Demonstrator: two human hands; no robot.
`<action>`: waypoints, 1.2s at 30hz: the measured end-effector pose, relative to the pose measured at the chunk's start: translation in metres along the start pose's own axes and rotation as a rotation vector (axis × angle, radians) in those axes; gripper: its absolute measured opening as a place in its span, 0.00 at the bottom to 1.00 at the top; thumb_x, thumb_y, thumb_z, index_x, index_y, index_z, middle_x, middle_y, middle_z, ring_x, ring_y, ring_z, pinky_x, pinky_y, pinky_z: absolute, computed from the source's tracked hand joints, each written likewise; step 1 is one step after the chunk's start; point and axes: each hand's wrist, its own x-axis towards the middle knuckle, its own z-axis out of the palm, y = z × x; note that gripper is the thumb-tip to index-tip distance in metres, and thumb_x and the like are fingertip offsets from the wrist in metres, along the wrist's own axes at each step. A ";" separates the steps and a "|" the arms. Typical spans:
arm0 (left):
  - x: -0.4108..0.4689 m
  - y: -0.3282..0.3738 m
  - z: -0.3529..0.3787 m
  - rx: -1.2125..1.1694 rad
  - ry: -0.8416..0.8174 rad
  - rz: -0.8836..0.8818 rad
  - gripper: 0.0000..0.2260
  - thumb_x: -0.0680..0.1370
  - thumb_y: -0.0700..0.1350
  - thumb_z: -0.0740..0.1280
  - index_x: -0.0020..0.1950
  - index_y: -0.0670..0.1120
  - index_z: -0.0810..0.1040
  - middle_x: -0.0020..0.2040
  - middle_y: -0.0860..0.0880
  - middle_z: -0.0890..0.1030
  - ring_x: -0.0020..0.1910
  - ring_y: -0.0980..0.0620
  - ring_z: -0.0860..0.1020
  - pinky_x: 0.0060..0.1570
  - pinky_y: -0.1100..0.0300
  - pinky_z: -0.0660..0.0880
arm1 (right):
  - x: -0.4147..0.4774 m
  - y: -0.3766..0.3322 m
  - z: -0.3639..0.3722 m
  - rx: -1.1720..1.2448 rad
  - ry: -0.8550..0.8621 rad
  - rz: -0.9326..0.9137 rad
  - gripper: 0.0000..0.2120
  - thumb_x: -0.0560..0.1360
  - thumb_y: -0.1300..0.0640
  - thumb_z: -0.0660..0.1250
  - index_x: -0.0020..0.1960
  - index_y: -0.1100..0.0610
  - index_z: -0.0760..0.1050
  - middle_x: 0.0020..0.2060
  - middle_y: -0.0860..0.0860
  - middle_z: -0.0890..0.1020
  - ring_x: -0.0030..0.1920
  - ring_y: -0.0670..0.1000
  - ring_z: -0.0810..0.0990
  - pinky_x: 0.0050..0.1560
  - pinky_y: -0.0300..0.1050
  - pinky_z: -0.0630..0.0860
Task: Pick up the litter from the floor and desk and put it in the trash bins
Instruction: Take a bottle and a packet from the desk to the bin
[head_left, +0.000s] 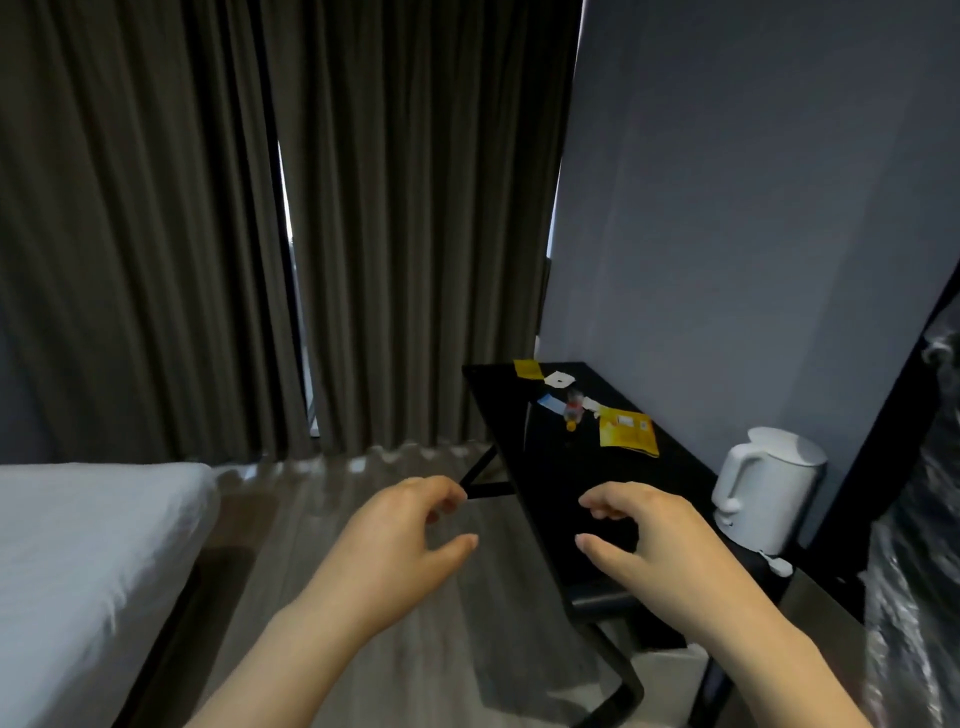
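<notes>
Litter lies on the far half of a black desk: a large yellow packet, a smaller yellow wrapper, a white paper scrap, a blue-and-white wrapper and a small bottle with an orange cap. My left hand hovers over the floor left of the desk, fingers loosely curled, holding nothing. My right hand hangs over the desk's near end, fingers also loosely curled and empty. No trash bin is in view.
A white electric kettle stands on the desk by the wall at the right. A bed with white sheets fills the lower left. Dark curtains hang behind. Wood floor runs between bed and desk. Crinkled plastic at right edge.
</notes>
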 end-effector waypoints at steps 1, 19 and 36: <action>0.016 -0.011 0.003 -0.009 -0.007 0.006 0.17 0.73 0.56 0.68 0.61 0.57 0.75 0.53 0.60 0.77 0.52 0.64 0.75 0.55 0.64 0.74 | 0.016 0.003 0.006 0.001 0.001 0.014 0.17 0.73 0.44 0.68 0.62 0.42 0.74 0.52 0.36 0.76 0.54 0.37 0.75 0.54 0.34 0.73; 0.317 -0.141 0.078 -0.110 -0.165 0.133 0.15 0.71 0.52 0.71 0.57 0.53 0.77 0.51 0.57 0.79 0.50 0.61 0.77 0.54 0.65 0.74 | 0.268 0.092 0.081 0.026 -0.018 0.286 0.20 0.74 0.45 0.68 0.64 0.44 0.73 0.56 0.40 0.77 0.56 0.38 0.75 0.53 0.32 0.73; 0.538 -0.184 0.191 -0.137 -0.295 0.056 0.14 0.72 0.47 0.72 0.56 0.49 0.78 0.48 0.55 0.79 0.49 0.61 0.77 0.49 0.74 0.70 | 0.455 0.265 0.133 0.179 -0.055 0.396 0.17 0.71 0.46 0.71 0.59 0.43 0.76 0.49 0.37 0.78 0.52 0.36 0.76 0.41 0.23 0.67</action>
